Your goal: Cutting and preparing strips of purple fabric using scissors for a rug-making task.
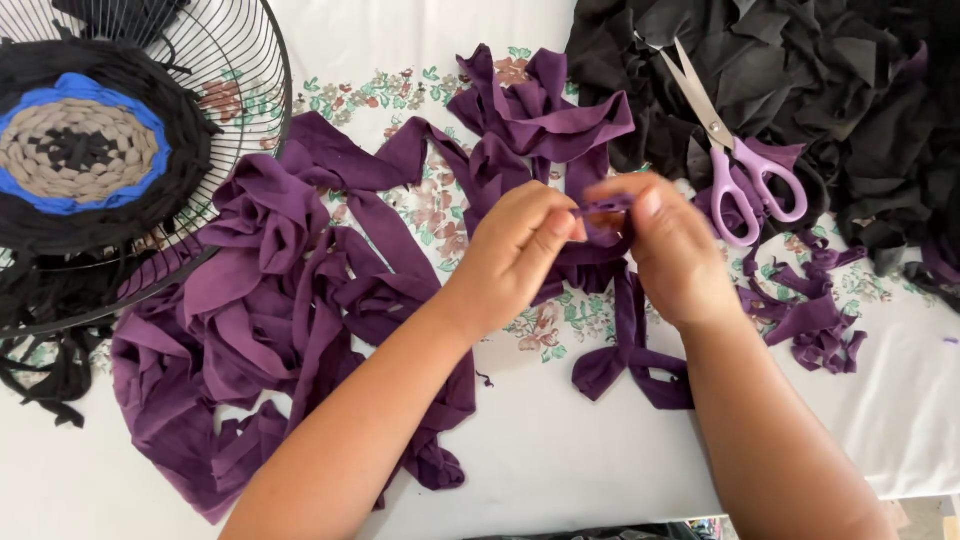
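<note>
Left hand and right hand pinch the same purple fabric strip between closed fingertips, with lilac-handled scissors lying just beyond the right fingers.

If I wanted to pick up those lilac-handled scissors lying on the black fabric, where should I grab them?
Probably by the two lilac plastic finger loops of the scissors. They lie nearest the table's front edge, on the white floral tablecloth beside the pile of black fabric scraps, while the closed metal blades point away up onto that pile. Coming from the near right side keeps clear of the right hand pinching a purple fabric strip.
</note>
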